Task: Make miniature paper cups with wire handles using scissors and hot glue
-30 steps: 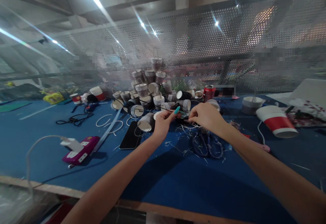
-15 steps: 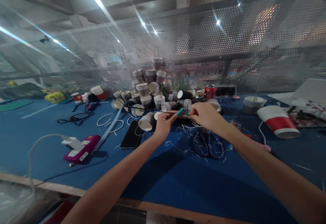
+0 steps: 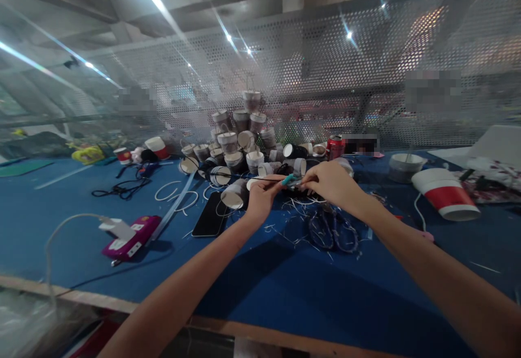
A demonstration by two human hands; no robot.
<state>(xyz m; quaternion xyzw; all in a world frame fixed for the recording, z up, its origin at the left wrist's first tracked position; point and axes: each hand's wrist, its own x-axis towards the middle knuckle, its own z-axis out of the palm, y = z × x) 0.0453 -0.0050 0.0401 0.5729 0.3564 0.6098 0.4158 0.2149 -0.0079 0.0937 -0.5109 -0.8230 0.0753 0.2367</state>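
Observation:
My left hand [image 3: 261,198] is closed, its thumb pressed near a small teal piece [image 3: 288,179] at the middle of the view. From the right, my right hand [image 3: 325,181] pinches something small and pale beside that piece; its shape is too small to make out. A thin black wire runs from the left to my left hand. Behind both hands stands a stack of small grey-white pots [image 3: 254,160], some upright and some on their sides. Scissors [image 3: 332,232] with wrapped blue handles lie below my right hand, among white thread scraps.
A black phone [image 3: 210,216] lies left of my left hand. Farther left is a purple power strip [image 3: 132,238] with a white plug. A red can [image 3: 336,147] stands behind, and a red-white cup [image 3: 445,194] lies at the right. A perforated metal panel [image 3: 309,87] rises behind the table.
My right hand has shifted slightly left and its wrist has turned a little. The teal piece lies at a flatter angle. My left hand has hardly moved.

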